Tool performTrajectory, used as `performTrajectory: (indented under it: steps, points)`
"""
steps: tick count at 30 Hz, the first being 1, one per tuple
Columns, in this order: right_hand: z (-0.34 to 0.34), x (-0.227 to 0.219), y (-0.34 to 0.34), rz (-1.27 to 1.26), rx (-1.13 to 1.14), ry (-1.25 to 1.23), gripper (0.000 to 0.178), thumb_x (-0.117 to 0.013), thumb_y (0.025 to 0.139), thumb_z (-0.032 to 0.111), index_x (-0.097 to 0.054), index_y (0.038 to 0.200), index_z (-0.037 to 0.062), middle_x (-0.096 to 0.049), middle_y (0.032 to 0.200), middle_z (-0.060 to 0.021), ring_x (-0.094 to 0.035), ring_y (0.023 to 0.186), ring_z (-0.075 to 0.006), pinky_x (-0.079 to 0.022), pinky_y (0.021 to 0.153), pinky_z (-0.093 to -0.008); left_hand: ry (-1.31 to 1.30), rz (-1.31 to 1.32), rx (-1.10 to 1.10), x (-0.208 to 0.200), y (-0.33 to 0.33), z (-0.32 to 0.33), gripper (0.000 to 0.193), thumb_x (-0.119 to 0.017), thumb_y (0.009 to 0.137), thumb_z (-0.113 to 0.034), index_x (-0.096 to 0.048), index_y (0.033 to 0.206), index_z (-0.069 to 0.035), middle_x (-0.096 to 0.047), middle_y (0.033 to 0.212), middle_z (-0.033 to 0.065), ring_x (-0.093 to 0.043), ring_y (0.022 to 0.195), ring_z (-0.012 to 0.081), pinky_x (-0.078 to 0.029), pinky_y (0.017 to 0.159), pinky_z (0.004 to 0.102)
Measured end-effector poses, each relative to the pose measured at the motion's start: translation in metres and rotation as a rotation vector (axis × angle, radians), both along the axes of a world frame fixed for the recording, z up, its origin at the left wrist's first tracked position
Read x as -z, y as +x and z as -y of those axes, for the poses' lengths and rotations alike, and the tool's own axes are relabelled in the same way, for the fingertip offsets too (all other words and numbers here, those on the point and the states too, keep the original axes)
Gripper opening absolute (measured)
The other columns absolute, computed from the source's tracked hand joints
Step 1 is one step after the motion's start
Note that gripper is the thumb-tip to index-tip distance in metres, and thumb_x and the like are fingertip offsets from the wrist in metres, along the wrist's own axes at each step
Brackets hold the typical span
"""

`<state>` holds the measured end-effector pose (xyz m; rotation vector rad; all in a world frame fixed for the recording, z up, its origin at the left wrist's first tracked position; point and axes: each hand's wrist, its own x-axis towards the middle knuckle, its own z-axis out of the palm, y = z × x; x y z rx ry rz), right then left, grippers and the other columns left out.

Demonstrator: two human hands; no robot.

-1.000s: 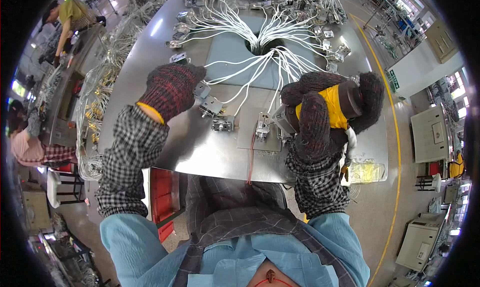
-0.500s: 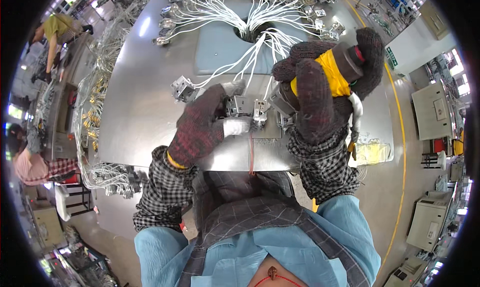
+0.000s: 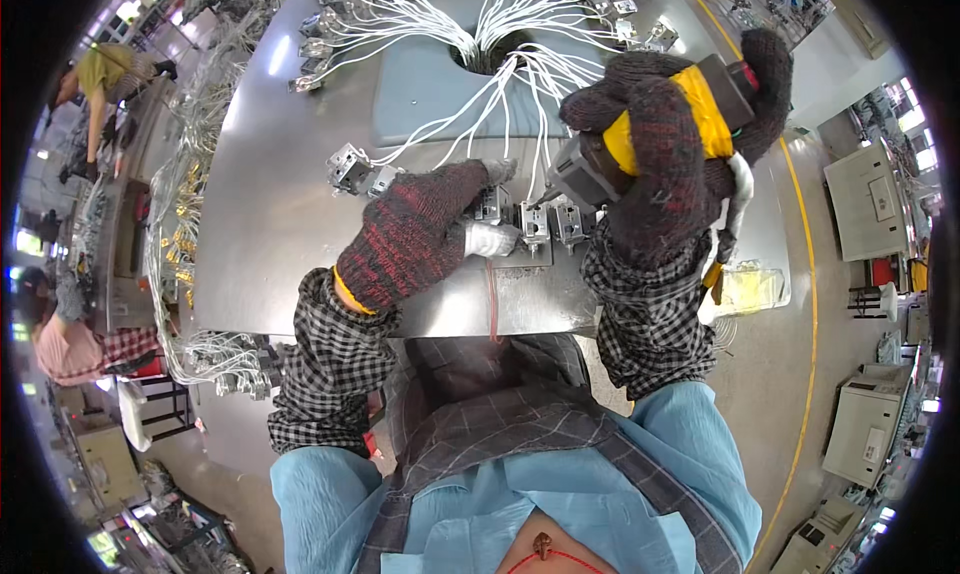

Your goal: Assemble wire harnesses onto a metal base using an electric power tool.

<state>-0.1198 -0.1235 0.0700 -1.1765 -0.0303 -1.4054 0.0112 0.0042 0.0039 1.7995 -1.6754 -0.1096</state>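
The left hand point(image 3: 415, 229), in a dark red knit glove with pale fingertips, has its fingers point(image 3: 491, 240) a little apart, thumb and finger pinched on either side of a small metal block point(image 3: 493, 206) on the shiny desk point(image 3: 260, 214). Across from it, the right hand point(image 3: 665, 194) has its fingers clamped round a dark power tool point(image 3: 706, 112) banded in yellow tape. The tool's narrow tip points down at a second block point(image 3: 534, 228), just beside the first; from here I can't tell whether it touches. A third block point(image 3: 570, 224) stands just right of that, and white cables point(image 3: 505, 109) fan out behind.

Greyish floor point(image 3: 770, 404), yellow line point(image 3: 813, 304), pale cabinets point(image 3: 862, 209) alongside
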Motion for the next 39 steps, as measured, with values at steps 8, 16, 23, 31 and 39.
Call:
performTrajectory:
  steps: [8,16,23,31,39]
  points:
    - [0.01,0.016,-0.007,-0.119,-0.017,0.038,0.079,-0.07,0.086,0.006,-0.023,0.148,0.0181,-0.064,0.097,-0.0191,-0.068,0.076,-0.0266,-0.061,0.063,-0.0417,0.447,0.147,0.011,-0.021,-0.011,0.02,0.061,-0.064,0.084,-0.053,-0.059,0.122,-0.005,-0.067,0.105,0.0192,-0.066,0.096,0.0362,-0.051,0.08,0.0475]
    - [0.005,0.028,0.008,-0.207,-0.051,-0.253,0.077,-0.069,0.087,0.005,-0.023,0.147,0.0173,-0.064,0.097,-0.0185,-0.068,0.075,-0.0258,-0.061,0.064,-0.0413,0.316,0.028,-0.064,-0.027,-0.015,0.0,0.069,-0.072,0.078,-0.049,-0.054,0.132,-0.01,-0.067,0.106,0.017,-0.066,0.097,0.0345,-0.052,0.08,0.0461]
    - [0.002,0.036,0.013,-0.274,-0.057,-0.321,0.076,-0.068,0.087,0.004,-0.024,0.147,0.0167,-0.063,0.096,-0.018,-0.067,0.075,-0.0251,-0.06,0.065,-0.041,0.316,0.266,-0.219,-0.006,-0.001,-0.04,0.057,-0.071,0.08,-0.028,-0.053,0.133,-0.015,-0.065,0.118,0.0121,-0.068,0.092,0.0339,-0.055,0.073,0.0433]
    - [0.01,0.03,0.012,-0.142,0.058,-0.385,0.074,-0.067,0.088,0.003,-0.024,0.146,0.0159,-0.063,0.096,-0.0174,-0.067,0.074,-0.0243,-0.06,0.066,-0.0405,-0.007,-0.622,-0.1,0.022,0.015,-0.042,0.041,-0.068,0.085,-0.014,-0.059,0.123,-0.002,-0.065,0.114,0.0134,-0.065,0.105,0.0243,-0.052,0.089,0.0345]
    - [0.016,0.032,0.006,-0.165,0.097,-0.549,0.072,-0.065,0.088,0.002,-0.025,0.146,0.0151,-0.063,0.095,-0.0168,-0.066,0.074,-0.0235,-0.059,0.068,-0.0401,-0.208,0.156,-0.132,0.025,-0.015,-0.027,0.025,-0.072,0.082,-0.02,-0.068,0.103,-0.006,-0.067,0.106,0.0151,-0.065,0.096,0.0319,-0.051,0.088,0.0403]
